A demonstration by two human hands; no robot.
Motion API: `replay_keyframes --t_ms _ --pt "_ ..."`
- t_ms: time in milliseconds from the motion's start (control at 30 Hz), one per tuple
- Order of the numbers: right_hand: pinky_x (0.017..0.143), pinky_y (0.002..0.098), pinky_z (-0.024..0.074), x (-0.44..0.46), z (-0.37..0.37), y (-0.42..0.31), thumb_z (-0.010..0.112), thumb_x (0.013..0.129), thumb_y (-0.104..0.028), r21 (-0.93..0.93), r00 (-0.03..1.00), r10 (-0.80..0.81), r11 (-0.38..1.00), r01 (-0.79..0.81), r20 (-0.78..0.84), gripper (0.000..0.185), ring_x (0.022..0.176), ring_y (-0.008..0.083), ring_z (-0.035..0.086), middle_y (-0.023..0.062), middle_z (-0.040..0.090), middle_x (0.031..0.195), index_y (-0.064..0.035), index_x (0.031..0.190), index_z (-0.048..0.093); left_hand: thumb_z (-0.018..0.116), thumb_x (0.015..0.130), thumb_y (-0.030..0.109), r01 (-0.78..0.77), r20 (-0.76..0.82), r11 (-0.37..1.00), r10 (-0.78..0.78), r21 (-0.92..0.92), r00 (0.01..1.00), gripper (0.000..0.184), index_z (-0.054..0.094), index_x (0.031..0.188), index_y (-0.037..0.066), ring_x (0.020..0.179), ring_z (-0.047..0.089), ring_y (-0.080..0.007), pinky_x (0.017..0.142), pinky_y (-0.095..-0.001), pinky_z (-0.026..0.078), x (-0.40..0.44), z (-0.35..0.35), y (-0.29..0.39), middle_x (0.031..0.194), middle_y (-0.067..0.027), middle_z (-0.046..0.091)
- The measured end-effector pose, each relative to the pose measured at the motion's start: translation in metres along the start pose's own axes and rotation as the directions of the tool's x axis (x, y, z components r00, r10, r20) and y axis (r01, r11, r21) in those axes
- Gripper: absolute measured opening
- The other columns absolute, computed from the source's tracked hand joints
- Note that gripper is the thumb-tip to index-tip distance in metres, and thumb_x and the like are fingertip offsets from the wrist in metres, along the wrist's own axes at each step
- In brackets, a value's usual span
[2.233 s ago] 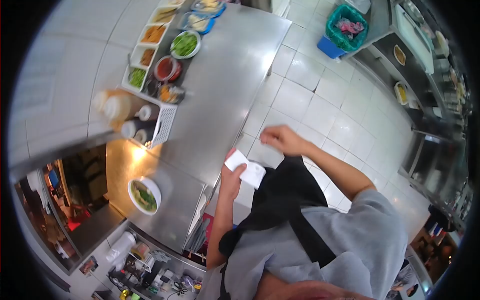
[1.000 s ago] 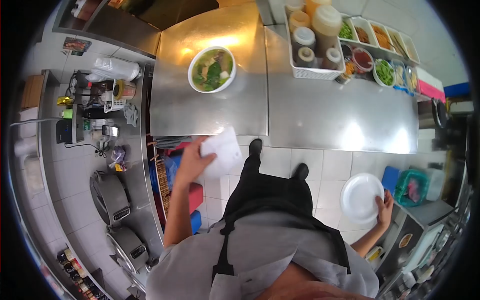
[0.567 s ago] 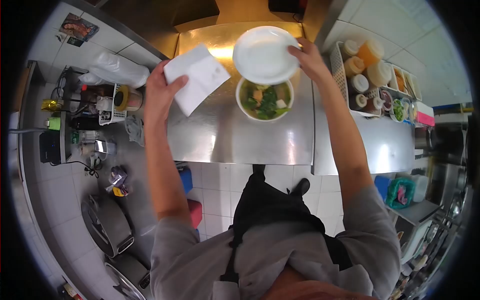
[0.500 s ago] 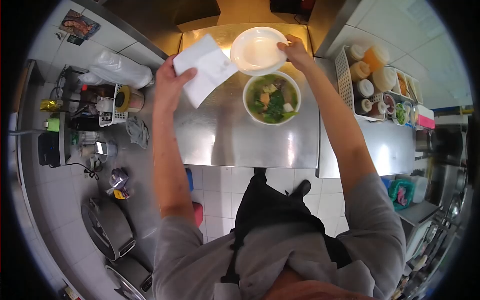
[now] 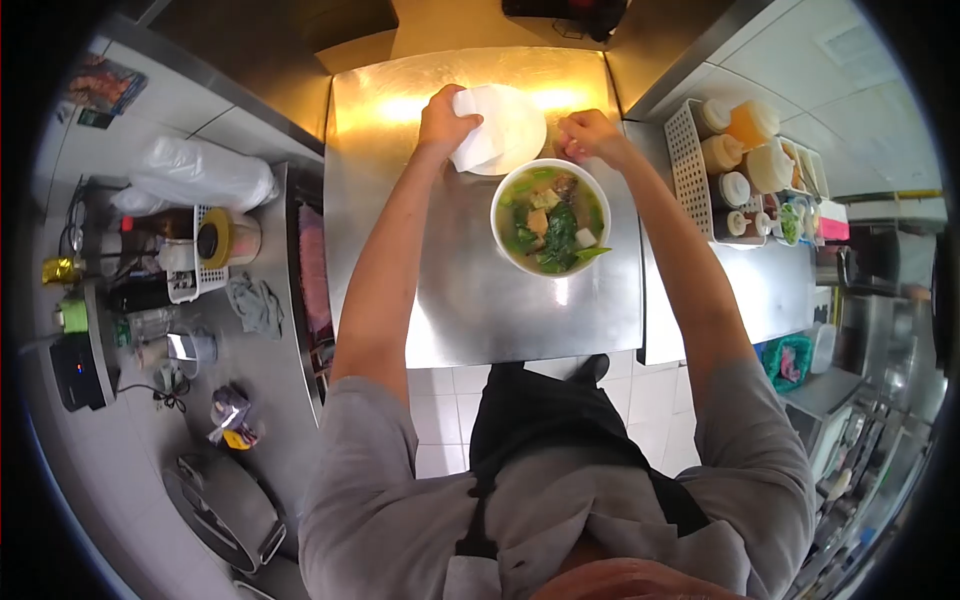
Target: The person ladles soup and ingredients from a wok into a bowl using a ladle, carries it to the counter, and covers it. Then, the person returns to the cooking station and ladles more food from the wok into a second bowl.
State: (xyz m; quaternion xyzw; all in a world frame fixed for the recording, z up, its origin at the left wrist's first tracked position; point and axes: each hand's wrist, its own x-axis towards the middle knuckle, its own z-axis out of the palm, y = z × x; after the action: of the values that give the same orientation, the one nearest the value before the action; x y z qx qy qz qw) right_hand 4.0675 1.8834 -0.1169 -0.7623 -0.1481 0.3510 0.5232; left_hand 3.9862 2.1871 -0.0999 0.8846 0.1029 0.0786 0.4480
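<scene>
Left hand [image 5: 447, 122]: grips a white paper [image 5: 476, 138] over the left part of the plate.
Right hand [image 5: 593, 138]: fingers bent, just off the plate's right rim; whether they close on anything cannot be told.
Plate [image 5: 528, 125]: appears to rest on the counter [image 5: 465, 305], just beyond the bowl.
Soup bowl [image 5: 507, 253]: upright, filled near the rim, a green leaf poking over its edge.
Spill risk: the right forearm [image 5: 650, 200] passes close by the bowl; a knock could slop broth over the steel.
Paper risk: a loose corner could dip into the soup if the left hand swings low.
Surface: shiny metal, warmly lit at the far end.
Room: tiled walls, bottles [image 5: 768, 165] in a white basket [image 5: 685, 160] to the right, a cluttered side counter [image 5: 275, 385] to the left.
</scene>
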Motion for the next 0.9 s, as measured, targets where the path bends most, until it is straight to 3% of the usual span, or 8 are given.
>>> replay_keyframes --t_ms 200,400,433,500,567,633,733,900 --pt "0.068 0.0264 0.0568 -0.101 0.009 0.023 0.054 0.107 -0.047 0.049 0.986 0.108 0.994 -0.102 -0.130 0.049 0.078 0.0138 0.068 0.0082 0.072 0.097 -0.0020 0.123 0.068 0.088 0.074 0.022 -0.128 0.110 0.921 0.093 0.369 0.990 0.078 0.056 0.143 0.006 0.118 0.064 -0.0377 0.100 -0.0456 0.053 0.021 0.018 0.000 0.126 -0.0221 0.066" --pt "0.082 0.0354 0.0618 -0.136 0.034 0.030 0.049 0.105 -0.060 0.183 0.967 0.208 0.967 -0.180 -0.149 0.071 0.093 0.0216 0.072 0.0136 0.071 0.109 0.0044 0.132 0.060 0.087 0.077 0.031 -0.208 -0.146 0.800 0.344 0.562 0.927 0.080 0.053 0.146 0.011 0.131 0.049 -0.0370 0.104 -0.0475 0.048 -0.006 0.013 0.023 0.143 -0.0199 0.049" --pt "0.083 0.0361 0.0619 -0.140 0.033 0.033 0.048 0.105 -0.060 0.230 0.966 0.217 0.956 -0.182 -0.138 0.073 0.094 0.0223 0.073 0.0144 0.071 0.110 0.0056 0.134 0.058 0.084 0.082 0.035 -0.234 -0.204 0.840 0.371 0.489 0.906 0.072 0.054 0.144 0.011 0.118 0.058 -0.0379 0.098 -0.0454 0.050 -0.018 0.007 0.019 0.128 -0.0208 0.059" --pt "0.083 0.0366 0.0622 -0.154 0.039 0.032 0.047 0.105 -0.061 0.273 0.966 0.234 0.942 -0.196 -0.113 0.075 0.095 0.0231 0.073 0.0153 0.070 0.112 0.0064 0.138 0.055 0.077 0.090 0.040 0.137 0.089 0.940 -0.173 0.312 0.981 0.062 0.057 0.140 0.009 0.099 0.067 -0.0382 0.088 -0.0446 0.055 -0.067 -0.011 0.017 0.110 -0.0191 0.068" --pt "0.082 0.0360 0.0624 -0.172 0.050 0.006 0.045 0.105 -0.062 0.259 0.967 0.233 0.945 -0.200 -0.101 0.077 0.094 0.0229 0.072 0.0153 0.069 0.113 0.0056 0.142 0.051 0.063 0.101 0.049 0.189 0.237 0.982 -0.181 -0.010 0.954 0.056 0.060 0.136 0.006 0.087 0.071 -0.0323 0.078 -0.0425 0.058 -0.142 0.007 -0.036 0.097 -0.0149 0.073" --pt "0.082 0.0357 0.0624 -0.174 0.057 0.015 0.044 0.105 -0.063 0.258 0.983 0.158 0.958 -0.128 -0.096 0.078 0.097 0.0230 0.072 0.0154 0.068 0.116 0.0043 0.144 0.050 0.051 0.106 0.056 0.596 0.505 0.704 -0.379 -0.386 0.776 0.064 0.054 0.143 0.005 0.101 0.071 -0.0253 0.082 -0.0402 0.060 -0.202 0.005 0.015 0.117 -0.0145 0.071" --pt "0.082 0.0349 0.0626 -0.169 0.063 0.021 0.041 0.106 -0.063 0.188 0.991 0.054 0.982 -0.030 -0.124 0.077 0.101 0.0231 0.071 0.0172 0.066 0.117 0.0038 0.144 0.049 0.044 0.108 0.056 0.473 0.366 0.621 -0.303 -0.624 0.880 0.066 0.048 0.151 0.007 0.108 0.070 -0.0208 0.088 -0.0380 0.060 -0.234 0.024 0.054 0.130 -0.0124 0.066" --pt "0.086 0.0345 0.0619 -0.172 0.066 0.000 0.041 0.105 -0.065 0.228 0.994 0.083 0.972 -0.063 -0.077 0.078 0.105 0.0231 0.069 0.0164 0.063 0.123 0.0030 0.143 0.048 0.043 0.108 0.058 0.458 0.377 0.653 -0.272 -0.604 0.885 0.068 0.045 0.152 0.007 0.115 0.067 -0.0222 0.093 -0.0391 0.058 -0.221 0.009 0.066 0.137 -0.0135 0.062"
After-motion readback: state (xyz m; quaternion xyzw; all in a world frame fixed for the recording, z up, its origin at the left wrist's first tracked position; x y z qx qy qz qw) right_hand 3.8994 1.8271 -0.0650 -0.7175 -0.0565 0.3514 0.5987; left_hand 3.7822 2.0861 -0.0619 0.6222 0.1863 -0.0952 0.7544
